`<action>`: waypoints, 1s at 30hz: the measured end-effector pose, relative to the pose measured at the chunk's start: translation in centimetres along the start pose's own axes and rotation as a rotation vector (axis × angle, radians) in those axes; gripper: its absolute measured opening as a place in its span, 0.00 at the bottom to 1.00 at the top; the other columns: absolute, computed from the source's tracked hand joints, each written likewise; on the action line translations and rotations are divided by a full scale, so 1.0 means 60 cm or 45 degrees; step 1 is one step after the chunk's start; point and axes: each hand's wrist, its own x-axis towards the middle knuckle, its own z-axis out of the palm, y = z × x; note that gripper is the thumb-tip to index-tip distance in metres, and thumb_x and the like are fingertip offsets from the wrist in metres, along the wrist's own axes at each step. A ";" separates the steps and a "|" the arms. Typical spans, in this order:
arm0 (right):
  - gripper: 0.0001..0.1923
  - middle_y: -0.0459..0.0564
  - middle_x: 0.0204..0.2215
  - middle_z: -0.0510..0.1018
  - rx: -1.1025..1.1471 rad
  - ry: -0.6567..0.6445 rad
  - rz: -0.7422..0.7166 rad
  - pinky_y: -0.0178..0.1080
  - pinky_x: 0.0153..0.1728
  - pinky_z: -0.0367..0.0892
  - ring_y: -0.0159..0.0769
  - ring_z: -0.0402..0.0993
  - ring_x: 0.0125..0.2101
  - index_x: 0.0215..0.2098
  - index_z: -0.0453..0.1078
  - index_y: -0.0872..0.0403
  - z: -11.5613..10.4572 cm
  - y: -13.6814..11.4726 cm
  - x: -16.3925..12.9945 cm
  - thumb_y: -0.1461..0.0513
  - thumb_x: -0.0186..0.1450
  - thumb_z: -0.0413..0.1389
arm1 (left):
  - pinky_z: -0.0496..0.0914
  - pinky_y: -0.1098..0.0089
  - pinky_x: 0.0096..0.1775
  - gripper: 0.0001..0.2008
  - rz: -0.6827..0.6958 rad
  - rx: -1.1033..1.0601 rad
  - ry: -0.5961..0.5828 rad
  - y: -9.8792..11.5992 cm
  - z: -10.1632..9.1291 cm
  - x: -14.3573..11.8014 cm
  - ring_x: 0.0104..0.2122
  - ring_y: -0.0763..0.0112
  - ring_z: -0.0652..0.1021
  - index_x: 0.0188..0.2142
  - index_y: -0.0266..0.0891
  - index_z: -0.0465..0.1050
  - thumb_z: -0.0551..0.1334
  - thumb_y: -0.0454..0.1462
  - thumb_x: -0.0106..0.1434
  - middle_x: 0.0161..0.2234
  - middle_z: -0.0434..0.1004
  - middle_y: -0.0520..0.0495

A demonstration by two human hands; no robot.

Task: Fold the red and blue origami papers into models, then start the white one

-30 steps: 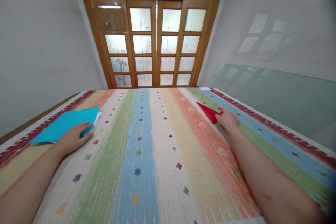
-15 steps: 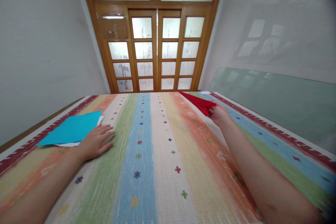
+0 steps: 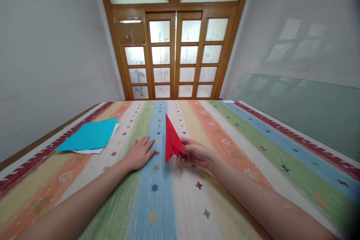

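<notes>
A folded red paper (image 3: 172,140), long and pointed like a paper plane, is pinched at its right edge by my right hand (image 3: 195,153). Its tip points away from me, over the blue stripe of the striped tablecloth (image 3: 185,202). My left hand (image 3: 140,153) lies palm down on the cloth just left of the red paper, fingers spread, holding nothing. Farther left rests a flat blue sheet of paper (image 3: 88,135), with white paper (image 3: 114,132) showing from under its right and near edges.
Wooden doors (image 3: 176,54) with frosted panes stand beyond the table's far edge. A greenish glass panel (image 3: 298,99) leans along the right wall. A small white piece (image 3: 228,101) lies at the far right edge of the table.
My right hand has brought the red paper from the far right to the middle. My left hand has slid right, away from the blue paper. The view has shifted slightly.
</notes>
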 end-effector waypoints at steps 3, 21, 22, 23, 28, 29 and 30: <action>0.18 0.45 0.31 0.77 0.068 -0.093 0.006 0.29 0.23 0.67 0.26 0.72 0.23 0.40 0.69 0.54 0.018 0.026 -0.001 0.69 0.53 0.67 | 0.53 0.49 0.65 0.30 0.033 -0.420 0.089 0.014 -0.008 -0.008 0.66 0.55 0.61 0.65 0.44 0.63 0.44 0.54 0.72 0.65 0.62 0.38; 0.23 0.56 0.51 0.72 -0.272 0.254 -0.409 0.39 0.34 0.70 0.41 0.73 0.45 0.59 0.63 0.48 0.055 0.058 -0.004 0.48 0.70 0.53 | 0.72 0.65 0.43 0.17 -0.106 -1.954 0.101 0.134 -0.003 -0.050 0.38 0.63 0.80 0.41 0.37 0.73 0.72 0.42 0.56 0.39 0.80 0.43; 0.26 0.57 0.54 0.70 -0.352 0.255 -0.444 0.40 0.35 0.71 0.41 0.72 0.45 0.62 0.60 0.46 0.056 0.060 -0.005 0.49 0.69 0.55 | 0.72 0.66 0.43 0.17 -0.077 -1.936 0.094 0.136 -0.001 -0.051 0.38 0.64 0.79 0.41 0.38 0.73 0.72 0.42 0.56 0.39 0.80 0.44; 0.30 0.57 0.56 0.68 -0.433 0.260 -0.486 0.42 0.38 0.71 0.41 0.72 0.46 0.65 0.56 0.45 0.058 0.062 -0.007 0.50 0.68 0.57 | 0.72 0.66 0.43 0.17 -0.045 -1.921 0.079 0.137 0.001 -0.052 0.38 0.64 0.79 0.42 0.38 0.73 0.72 0.42 0.57 0.39 0.80 0.44; 0.42 0.56 0.58 0.67 -0.568 0.265 -0.582 0.49 0.50 0.69 0.43 0.71 0.51 0.70 0.45 0.41 0.070 0.070 -0.012 0.59 0.65 0.61 | 0.71 0.67 0.44 0.17 0.045 -1.952 -0.037 0.149 0.000 -0.059 0.40 0.65 0.79 0.43 0.37 0.72 0.71 0.40 0.57 0.40 0.79 0.43; 0.42 0.56 0.56 0.69 -0.538 0.263 -0.582 0.49 0.50 0.69 0.42 0.73 0.49 0.70 0.44 0.42 0.070 0.070 -0.012 0.60 0.65 0.61 | 0.71 0.67 0.44 0.17 0.055 -1.983 -0.067 0.151 -0.002 -0.060 0.40 0.65 0.79 0.43 0.37 0.72 0.72 0.40 0.57 0.40 0.79 0.43; 0.42 0.55 0.53 0.71 -0.497 0.263 -0.575 0.49 0.49 0.70 0.42 0.74 0.47 0.71 0.44 0.43 0.070 0.069 -0.011 0.60 0.64 0.61 | 0.71 0.67 0.43 0.17 0.062 -2.019 -0.093 0.152 -0.005 -0.061 0.40 0.65 0.79 0.43 0.37 0.72 0.71 0.40 0.57 0.40 0.79 0.43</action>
